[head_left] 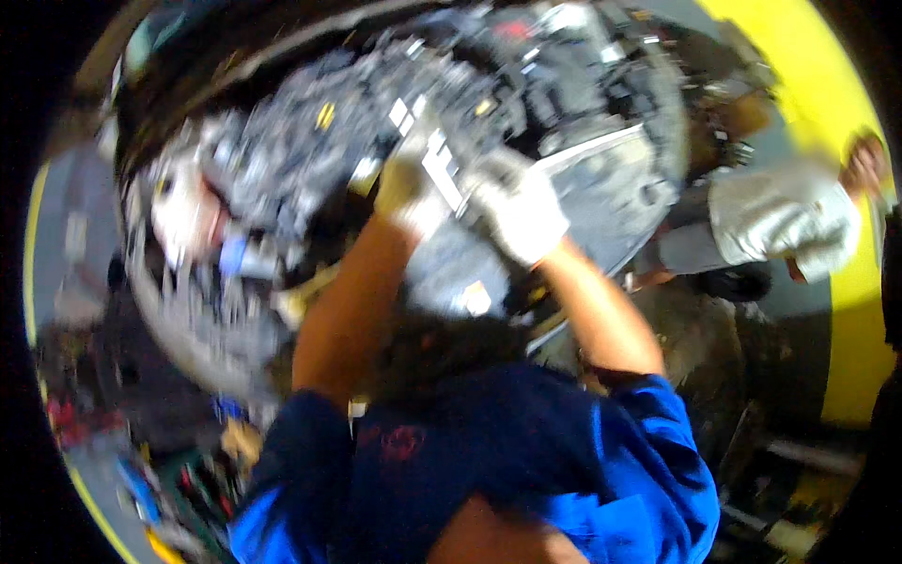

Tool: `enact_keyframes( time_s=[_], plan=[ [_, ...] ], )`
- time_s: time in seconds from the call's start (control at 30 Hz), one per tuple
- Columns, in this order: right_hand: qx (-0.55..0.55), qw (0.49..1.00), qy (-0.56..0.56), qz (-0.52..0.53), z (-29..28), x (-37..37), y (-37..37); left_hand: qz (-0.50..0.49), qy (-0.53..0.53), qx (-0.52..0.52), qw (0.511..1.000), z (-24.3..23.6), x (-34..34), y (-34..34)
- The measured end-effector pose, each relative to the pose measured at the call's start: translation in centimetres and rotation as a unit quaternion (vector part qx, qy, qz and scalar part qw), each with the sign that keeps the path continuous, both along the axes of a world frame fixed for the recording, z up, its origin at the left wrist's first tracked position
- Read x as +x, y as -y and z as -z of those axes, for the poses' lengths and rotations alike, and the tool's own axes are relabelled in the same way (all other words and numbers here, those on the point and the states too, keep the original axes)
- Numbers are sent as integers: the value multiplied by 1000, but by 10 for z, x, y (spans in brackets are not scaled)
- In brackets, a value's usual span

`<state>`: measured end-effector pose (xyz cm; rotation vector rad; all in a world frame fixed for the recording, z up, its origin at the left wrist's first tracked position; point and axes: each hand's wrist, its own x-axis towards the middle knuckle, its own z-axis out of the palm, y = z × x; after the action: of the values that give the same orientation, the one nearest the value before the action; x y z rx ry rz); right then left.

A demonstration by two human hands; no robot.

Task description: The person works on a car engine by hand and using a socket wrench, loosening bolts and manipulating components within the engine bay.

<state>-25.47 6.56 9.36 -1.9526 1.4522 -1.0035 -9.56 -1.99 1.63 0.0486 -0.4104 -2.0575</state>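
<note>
Both my hands, in white work gloves, come together over the middle of an open car engine bay [366, 122]. My left hand [413, 195] looks yellowish on its outer side and is closed at a bright, flat silvery piece [442, 167] with dark slots. My right hand [519, 209] is curled close against the other side of that piece; its fingertips are blurred, and what they grip cannot be made out. Motion blur smears the whole picture, so the piece's exact kind does not show.
A pale rounded reservoir [186, 214] and a blue-capped part [235, 256] sit at the bay's left. To the right stands a person in a light shirt [775, 221], beside yellow floor paint [850, 338]. Assorted tools or parts [193, 484] lie at lower left.
</note>
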Motion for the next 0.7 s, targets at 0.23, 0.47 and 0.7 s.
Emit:
enact_keyframes(
  time_s=[0.23,0.47,0.7],
  plan=[
    [86,993,-7,-75,60,-62,-42,-351,466,-173,793,-32,79,-77],
    [22,991,-92,-94,147,-110,-119,-192,878,-233,372,-47,86,-216],
    [-85,992,-78,-58,156,-89,-121,-52,891,-352,283,24,58,-247]
  ],
)
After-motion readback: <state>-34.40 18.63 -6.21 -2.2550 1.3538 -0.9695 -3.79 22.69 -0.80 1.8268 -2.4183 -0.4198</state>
